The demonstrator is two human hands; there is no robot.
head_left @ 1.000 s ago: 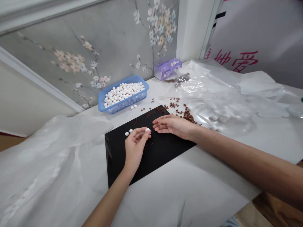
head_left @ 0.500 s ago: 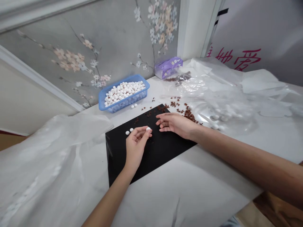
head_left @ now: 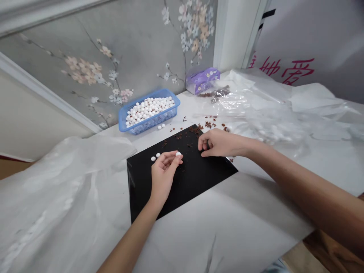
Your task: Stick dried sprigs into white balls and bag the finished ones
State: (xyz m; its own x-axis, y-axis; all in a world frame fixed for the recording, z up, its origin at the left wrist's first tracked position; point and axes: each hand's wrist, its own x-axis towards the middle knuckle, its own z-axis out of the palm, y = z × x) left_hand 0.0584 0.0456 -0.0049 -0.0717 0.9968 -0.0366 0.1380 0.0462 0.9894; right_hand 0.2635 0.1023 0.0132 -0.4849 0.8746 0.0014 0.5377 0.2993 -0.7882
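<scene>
A black mat [head_left: 196, 178] lies on the white table. My left hand [head_left: 164, 172] rests on it, fingers pinched on a small white bead [head_left: 178, 154]. Two more white beads [head_left: 155, 156] lie on the mat just left of that hand. My right hand [head_left: 217, 143] sits at the mat's far right edge, fingers curled and pressed down among small dark red-brown pieces [head_left: 210, 124]; what it holds, if anything, is hidden.
A blue basket [head_left: 149, 122] full of white beads stands at the back by the flowered wall, two loose beads [head_left: 161, 127] in front. A purple tissue pack [head_left: 201, 80] sits behind. Crumpled clear plastic [head_left: 270, 113] covers the right; white plastic [head_left: 57, 189] the left.
My right hand has moved right and away from the left hand, and its fingers have curled from flat into a pinch over the red-brown pieces. The left hand has stayed put.
</scene>
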